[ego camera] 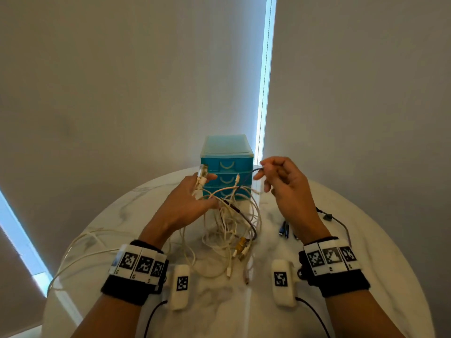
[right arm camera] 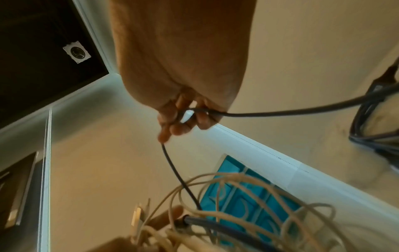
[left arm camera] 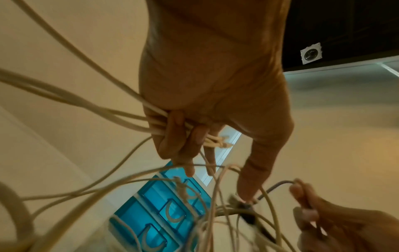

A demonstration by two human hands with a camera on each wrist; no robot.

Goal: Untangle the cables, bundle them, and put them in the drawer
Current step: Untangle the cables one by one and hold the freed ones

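Observation:
A tangle of white cables (ego camera: 231, 223) hangs over the round marble table (ego camera: 366, 240). My left hand (ego camera: 195, 193) grips several white strands (left arm camera: 159, 119), fingers curled round them, with white plugs (ego camera: 201, 175) sticking up past the fingers. My right hand (ego camera: 271, 174) is raised to the right and pinches a thin dark cable (ego camera: 253, 171) (right arm camera: 172, 167), which runs down into the knot. A small teal drawer unit (ego camera: 227, 164) (left arm camera: 164, 209) (right arm camera: 248, 201) with three shut drawers stands just behind the hands.
Dark cables with blue plugs (ego camera: 284, 229) and a grey cord (ego camera: 341, 223) lie on the table at the right. A white cable loops off the left edge (ego camera: 73, 247). Grey blinds (ego camera: 122, 81) fill the background.

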